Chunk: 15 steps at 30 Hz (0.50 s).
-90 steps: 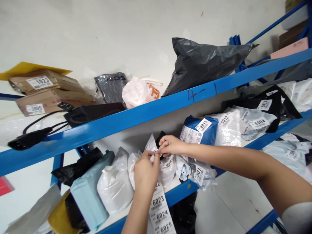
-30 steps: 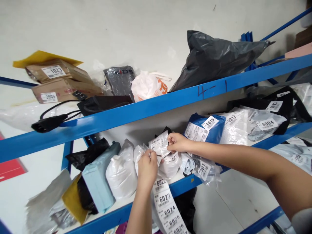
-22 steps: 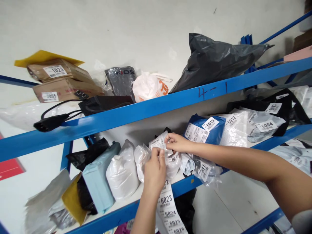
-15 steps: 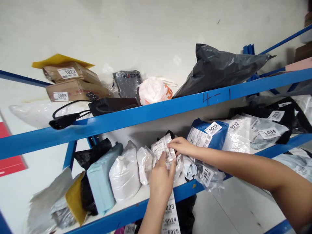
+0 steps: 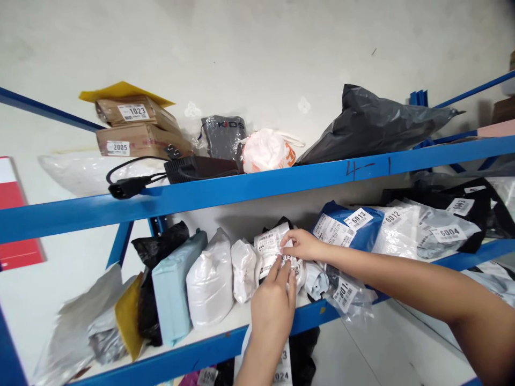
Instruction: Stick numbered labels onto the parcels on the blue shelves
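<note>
A small white parcel with a printed shipping label lies on the lower shelf among other bags. A number sticker, partly covered by fingers, sits at its lower right. My right hand reaches in from the right, its thumb and forefinger closed at the sticker's upper edge. From below comes my left hand, with fingers stretched out and the tips touching the parcel under the sticker. A sheet of number stickers hangs partly behind my left forearm; I cannot tell what holds it.
A blue shelf beam crosses above my hands. Left stand white bags and a light-blue package; right lie a blue bag and a clear bag. Boxes, a black power adapter and a grey bag rest above.
The number sticker now shows more plainly on the parcel. My left hand has moved down a little, its fingertips lower on the parcel. The view has shifted slightly.
</note>
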{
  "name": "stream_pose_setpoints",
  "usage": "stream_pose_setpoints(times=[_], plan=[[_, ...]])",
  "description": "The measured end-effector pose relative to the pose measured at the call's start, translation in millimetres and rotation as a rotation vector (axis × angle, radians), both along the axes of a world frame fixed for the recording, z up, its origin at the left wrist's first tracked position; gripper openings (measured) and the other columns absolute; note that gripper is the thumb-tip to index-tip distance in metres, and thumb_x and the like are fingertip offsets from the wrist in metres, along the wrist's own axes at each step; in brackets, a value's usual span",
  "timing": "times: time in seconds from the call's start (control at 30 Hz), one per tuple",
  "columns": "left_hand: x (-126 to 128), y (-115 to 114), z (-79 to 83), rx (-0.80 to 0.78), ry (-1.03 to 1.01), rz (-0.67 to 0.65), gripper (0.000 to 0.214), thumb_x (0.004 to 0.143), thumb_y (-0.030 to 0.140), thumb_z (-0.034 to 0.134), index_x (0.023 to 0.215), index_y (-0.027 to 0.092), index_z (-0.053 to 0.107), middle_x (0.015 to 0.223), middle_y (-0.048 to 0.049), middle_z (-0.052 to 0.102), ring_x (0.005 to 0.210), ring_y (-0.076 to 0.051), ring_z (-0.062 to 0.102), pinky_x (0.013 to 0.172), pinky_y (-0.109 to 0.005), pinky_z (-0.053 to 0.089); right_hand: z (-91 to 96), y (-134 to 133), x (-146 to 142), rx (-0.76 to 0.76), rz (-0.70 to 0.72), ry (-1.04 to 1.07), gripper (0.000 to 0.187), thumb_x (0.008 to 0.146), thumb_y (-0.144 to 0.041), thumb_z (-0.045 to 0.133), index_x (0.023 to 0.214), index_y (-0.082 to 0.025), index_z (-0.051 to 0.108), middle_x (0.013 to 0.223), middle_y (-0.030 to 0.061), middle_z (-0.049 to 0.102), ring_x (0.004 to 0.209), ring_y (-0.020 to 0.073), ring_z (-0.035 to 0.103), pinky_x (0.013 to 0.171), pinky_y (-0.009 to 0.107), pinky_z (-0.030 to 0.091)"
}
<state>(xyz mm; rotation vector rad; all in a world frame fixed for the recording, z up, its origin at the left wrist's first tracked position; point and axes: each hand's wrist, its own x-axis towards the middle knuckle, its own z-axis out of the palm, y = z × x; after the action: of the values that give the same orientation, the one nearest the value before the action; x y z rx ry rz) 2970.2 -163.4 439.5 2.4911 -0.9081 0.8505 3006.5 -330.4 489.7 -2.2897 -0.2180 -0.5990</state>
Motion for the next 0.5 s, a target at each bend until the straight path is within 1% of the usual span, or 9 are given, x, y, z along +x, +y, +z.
stream_pose_setpoints(times=[0.1,0.2,0.3,0.37,0.43,0.47,0.5], plan=[[0.1,0.7,-5.4,0.002,-0.080,0.038,0.043,0.095,0.032,0.030,0.125,0.023,0.060,0.137,-0.0022,0.052,0.090,-0.023,0.069,0.072,-0.037,0.059,8.6,1.9,-2.1,-0.097,-0.011,0.014,0.018,0.069,-0.023,0.071,0.085,-0.016,0.070,0.066,-0.0025,0.059,0.053,0.0085,0.048,0.054,0.021,0.036],[-2.0,0.8,-10.3,-0.016,-0.160,0.100,0.042,0.095,0.031,0.031,0.123,0.023,0.062,0.133,-0.0027,0.056,0.083,-0.022,0.070,0.065,-0.033,0.058,18.2,5.9,-8.7,-0.194,0.010,-0.001,0.017,0.069,-0.016,0.069,0.086,-0.017,0.069,0.074,-0.0006,0.063,0.057,0.0092,0.049,0.058,0.022,0.037],[-5.0,0.6,-12.5,-0.038,-0.149,0.126,0.042,0.095,0.032,0.030,0.123,0.026,0.062,0.133,-0.0058,0.057,0.078,-0.021,0.070,0.060,-0.032,0.057,25.9,8.9,-12.2,-0.303,0.075,-0.044,0.025,0.072,-0.012,0.065,0.096,-0.019,0.067,0.078,-0.0003,0.065,0.059,0.0098,0.050,0.061,0.022,0.037],[-6.5,1.0,-12.0,-0.059,-0.087,0.137,0.043,0.095,0.035,0.028,0.125,0.029,0.060,0.137,-0.0096,0.051,0.077,-0.022,0.069,0.059,-0.033,0.055,29.7,8.4,-9.1,-0.350,0.143,-0.053,0.033,0.074,-0.012,0.063,0.106,-0.019,0.064,0.089,0.0016,0.067,0.061,0.0102,0.050,0.062,0.022,0.038],[-6.8,2.8,-10.5,-0.085,0.020,0.131,0.044,0.095,0.039,0.027,0.127,0.033,0.057,0.145,-0.0130,0.041,0.079,-0.024,0.069,0.061,-0.038,0.055,33.7,6.3,-2.2,-0.379,0.222,-0.038,0.040,0.074,-0.010,0.061,0.114,-0.019,0.061,0.105,0.0044,0.066,0.066,0.0111,0.053,0.064,0.023,0.040],[-6.4,4.6,-9.4,-0.104,0.085,0.109,0.045,0.095,0.042,0.027,0.128,0.034,0.056,0.148,-0.0139,0.035,0.085,-0.026,0.068,0.064,-0.040,0.055,35.9,5.3,1.9,-0.387,0.263,-0.024,0.043,0.074,-0.009,0.060,0.116,-0.018,0.060,0.111,0.0055,0.065,0.070,0.0119,0.054,0.065,0.023,0.040],[-5.8,7.1,-8.3,-0.129,0.147,0.072,0.045,0.094,0.045,0.029,0.130,0.034,0.053,0.150,-0.0141,0.031,0.095,-0.029,0.066,0.069,-0.043,0.055,38.5,4.8,6.1,-0.392,0.300,-0.005,0.045,0.074,-0.009,0.060,0.118,-0.018,0.059,0.116,0.0064,0.064,0.073,0.0127,0.055,0.065,0.023,0.041]])
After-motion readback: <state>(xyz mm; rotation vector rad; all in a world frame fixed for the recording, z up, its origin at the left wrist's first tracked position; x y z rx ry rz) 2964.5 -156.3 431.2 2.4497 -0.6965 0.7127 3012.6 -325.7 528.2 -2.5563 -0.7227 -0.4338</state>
